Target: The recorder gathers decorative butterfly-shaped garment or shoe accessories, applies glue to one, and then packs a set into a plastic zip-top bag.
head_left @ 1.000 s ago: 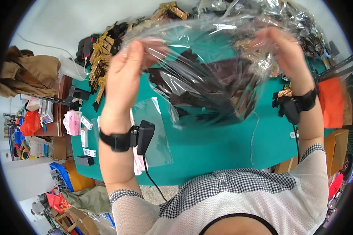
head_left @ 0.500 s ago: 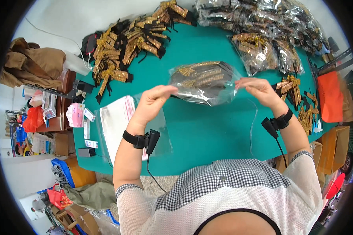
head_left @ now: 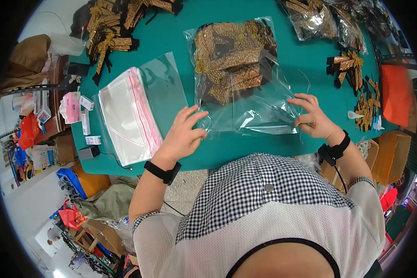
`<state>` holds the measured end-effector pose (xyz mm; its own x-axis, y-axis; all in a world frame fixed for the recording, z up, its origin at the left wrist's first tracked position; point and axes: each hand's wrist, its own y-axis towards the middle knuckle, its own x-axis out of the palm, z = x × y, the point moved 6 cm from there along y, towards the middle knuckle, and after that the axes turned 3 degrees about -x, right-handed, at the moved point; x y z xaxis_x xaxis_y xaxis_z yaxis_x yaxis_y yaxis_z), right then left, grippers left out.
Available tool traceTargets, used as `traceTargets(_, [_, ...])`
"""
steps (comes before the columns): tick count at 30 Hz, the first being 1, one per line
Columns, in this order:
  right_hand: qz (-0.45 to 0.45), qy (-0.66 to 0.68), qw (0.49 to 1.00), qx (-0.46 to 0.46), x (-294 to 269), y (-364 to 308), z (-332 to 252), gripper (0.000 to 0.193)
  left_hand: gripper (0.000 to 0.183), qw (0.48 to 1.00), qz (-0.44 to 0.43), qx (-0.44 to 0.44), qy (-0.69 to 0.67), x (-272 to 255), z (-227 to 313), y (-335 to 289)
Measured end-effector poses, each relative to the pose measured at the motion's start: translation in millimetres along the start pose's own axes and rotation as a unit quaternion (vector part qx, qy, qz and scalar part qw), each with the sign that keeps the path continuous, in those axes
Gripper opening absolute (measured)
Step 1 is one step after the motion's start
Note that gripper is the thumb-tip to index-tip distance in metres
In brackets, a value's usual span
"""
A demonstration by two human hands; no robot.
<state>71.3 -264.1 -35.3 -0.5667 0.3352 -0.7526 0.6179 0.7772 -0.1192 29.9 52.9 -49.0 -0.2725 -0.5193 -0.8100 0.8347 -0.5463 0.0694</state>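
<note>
A clear plastic bag (head_left: 259, 113) lies on the green table before me, its near part flat and shiny. Inside its far part are several black pieces with glittery gold trim (head_left: 236, 60), overlapping one another. My left hand (head_left: 184, 134) is at the bag's near left corner, fingers apart and the tips beside the plastic. On the opposite side, my right hand (head_left: 314, 118) has bent, separated fingers touching the bag's near right edge. A stack of empty clear bags (head_left: 125, 111) with pink strips sits left of my left hand.
Loose gold-and-black pieces (head_left: 109, 44) are heaped at the far left, with smaller groups (head_left: 352, 69) at the right. Filled bags (head_left: 310, 21) lie at the far right. A pink tissue pack (head_left: 70, 107) and small boxes (head_left: 85, 121) line the left edge. Cardboard boxes (head_left: 389, 157) stand right.
The bag has come down from between my raised hands and now lies flat with its contents spread. Both hands have lowered toward me, and their fingers have loosened. The view has tilted nearer.
</note>
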Motion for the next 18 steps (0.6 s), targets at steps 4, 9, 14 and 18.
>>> traceTargets(4, [0.072, -0.117, 0.99, -0.017, 12, -16, -21, 0.014, 0.014, 0.984, 0.002, 0.116, 0.135, 22, 9, -23])
traceTargets(9, [0.143, -0.225, 0.963, -0.036, 35, -28, -56, 0.031, 0.018, 0.971, 0.049, 0.161, 0.169, 35, 10, -34])
traceTargets(14, [0.208, -0.212, 0.955, 0.018, 68, 19, -90, 0.032, 0.027, 0.976, 0.11, 0.1, 0.158, 37, 6, -31])
traceTargets(18, [0.222, -0.236, 0.946, 0.02, 86, 36, -85, 0.014, 0.034, 0.982, 0.15, 0.059, 0.097, 36, 0, -35])
